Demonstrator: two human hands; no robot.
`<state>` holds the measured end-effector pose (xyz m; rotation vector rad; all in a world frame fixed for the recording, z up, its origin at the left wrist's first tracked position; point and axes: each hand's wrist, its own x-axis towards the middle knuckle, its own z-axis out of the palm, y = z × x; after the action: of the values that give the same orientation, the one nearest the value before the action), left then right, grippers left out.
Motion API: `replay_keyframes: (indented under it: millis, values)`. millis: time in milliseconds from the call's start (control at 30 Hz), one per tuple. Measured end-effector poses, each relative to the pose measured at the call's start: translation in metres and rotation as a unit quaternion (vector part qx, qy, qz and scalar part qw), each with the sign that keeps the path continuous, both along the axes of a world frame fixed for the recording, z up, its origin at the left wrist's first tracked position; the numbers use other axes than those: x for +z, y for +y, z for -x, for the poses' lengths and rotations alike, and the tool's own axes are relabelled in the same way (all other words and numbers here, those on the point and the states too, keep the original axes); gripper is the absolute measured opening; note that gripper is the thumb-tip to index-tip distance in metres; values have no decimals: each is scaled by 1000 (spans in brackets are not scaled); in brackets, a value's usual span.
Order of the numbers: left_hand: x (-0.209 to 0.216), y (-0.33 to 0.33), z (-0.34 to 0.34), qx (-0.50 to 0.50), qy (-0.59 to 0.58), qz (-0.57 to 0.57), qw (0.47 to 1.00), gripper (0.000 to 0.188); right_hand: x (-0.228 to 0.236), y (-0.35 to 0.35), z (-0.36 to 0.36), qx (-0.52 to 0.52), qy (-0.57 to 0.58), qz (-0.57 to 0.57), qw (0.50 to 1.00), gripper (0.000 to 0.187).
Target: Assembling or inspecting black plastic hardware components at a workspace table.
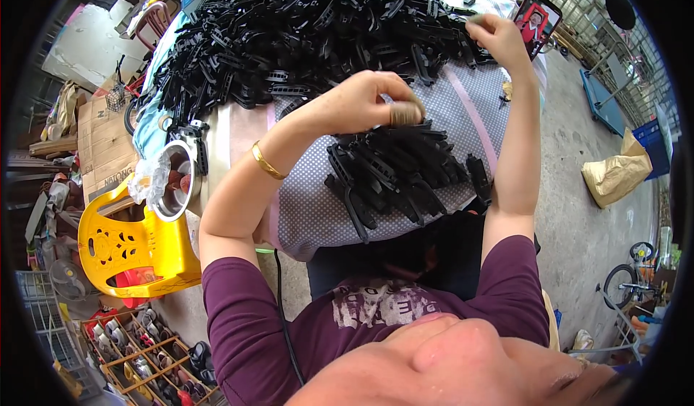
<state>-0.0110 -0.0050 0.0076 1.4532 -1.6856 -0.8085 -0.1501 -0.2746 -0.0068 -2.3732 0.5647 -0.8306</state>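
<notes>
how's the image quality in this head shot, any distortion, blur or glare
Head view: strong fisheye bend with a black rim all round; even daylight, soft shadows, no harsh glare, though the pale floor at right is bright; left hand and right hand fairly sharp, as is the heap of black plastic parts; the person's own face at the lower edge is too close and soft.
</notes>
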Motion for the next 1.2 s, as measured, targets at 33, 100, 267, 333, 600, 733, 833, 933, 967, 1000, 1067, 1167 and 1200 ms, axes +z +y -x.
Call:
replay_keyframes:
  millis: [33, 100, 267, 333, 600, 733, 833, 933, 967, 1000, 1067, 1167, 1200]
  values:
    - [-6, -3, -4, 35, 31, -12, 999, 22, -4, -1, -1, -3, 63, 80, 995, 17]
    - [-13, -11, -10, 145, -235, 124, 953, 26, -7, -5, 1, 34, 103, 34, 994, 26]
    - [-42, -18, -17, 157, -398, 107, 897, 29, 3, 51, -22, 104, 248, 81, 960, 33]
    - [-43, -19, -16, 164, -393, 112, 898, 26, -3, 60, -27, 70, 264, 148, 951, 31]
    - [-25, -12, -16, 271, -152, 188, 932, 23, 16, 48, -13, 89, 117, 53, 988, 36]
    - [-24, -10, -18, 287, 49, 82, 953, 31, 17, 87, -30, 274, -16, -266, 924, 34]
    - [-31, -11, -25, 279, 167, 74, 943, 29, 14, 114, -42, 332, -26, -262, 906, 29]
    - [-23, -8, -25, 270, 231, 14, 935, 29, 10, 121, -44, 287, -68, -149, 944, 27]
    - [-24, -6, -28, 271, 231, 14, 934, 29, 10, 122, -44, 257, -67, -65, 962, 27]
    - [-26, -5, -32, 229, 298, 9, 927, 29, 8, 120, -46, 247, -80, -52, 964, 22]
    - [-26, -4, -36, 185, 363, 4, 913, 30, 3, 117, -49, 252, -92, -32, 963, 22]
    - [-22, -4, -35, 172, 453, -11, 874, 31, -1, 115, -52, 251, -111, 22, 961, 24]
    - [-21, -4, -30, 202, 434, 7, 878, 28, -1, 115, -52, 245, -119, 56, 960, 24]
